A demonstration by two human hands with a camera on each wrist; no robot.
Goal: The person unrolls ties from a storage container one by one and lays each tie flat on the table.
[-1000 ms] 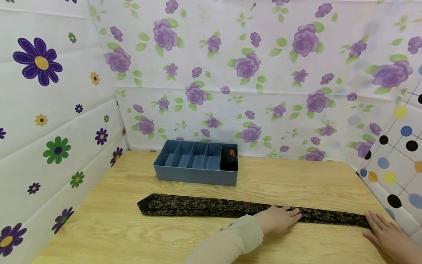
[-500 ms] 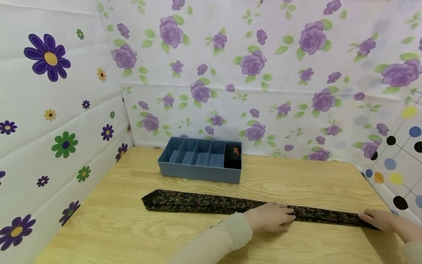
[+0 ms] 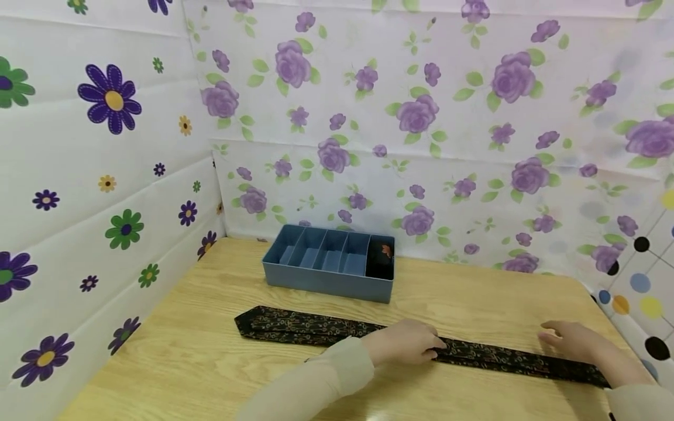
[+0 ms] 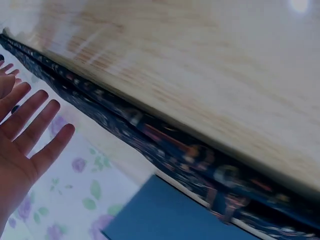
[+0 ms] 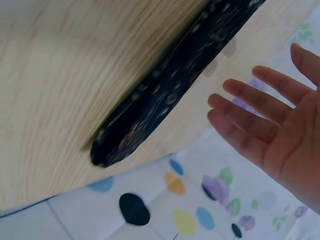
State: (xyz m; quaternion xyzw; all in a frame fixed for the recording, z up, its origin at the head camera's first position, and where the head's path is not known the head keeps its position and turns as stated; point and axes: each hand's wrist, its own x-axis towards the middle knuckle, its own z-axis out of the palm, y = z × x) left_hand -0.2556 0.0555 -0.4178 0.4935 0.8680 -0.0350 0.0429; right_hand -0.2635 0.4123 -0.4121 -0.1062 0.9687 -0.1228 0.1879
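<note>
A long dark patterned tie (image 3: 316, 328) lies flat across the wooden table (image 3: 184, 362), wide end to the left. My left hand (image 3: 413, 342) rests on its middle with straight fingers; in the left wrist view the hand (image 4: 30, 120) shows spread fingers beside the tie (image 4: 150, 135). My right hand (image 3: 570, 339) is open, just above the tie's narrow part. In the right wrist view its fingers (image 5: 255, 117) are spread, clear of the tie's narrow end (image 5: 165, 105). Neither hand holds anything.
A blue divided box (image 3: 321, 279) stands behind the tie near the back wall, with a dark rolled item (image 3: 380, 260) in its rightmost compartment. Flower-patterned panels enclose the table on the left, back and right.
Both hands have slid leftward along the tie. My right hand has left the narrow end and lifted slightly. The view has shifted a little.
</note>
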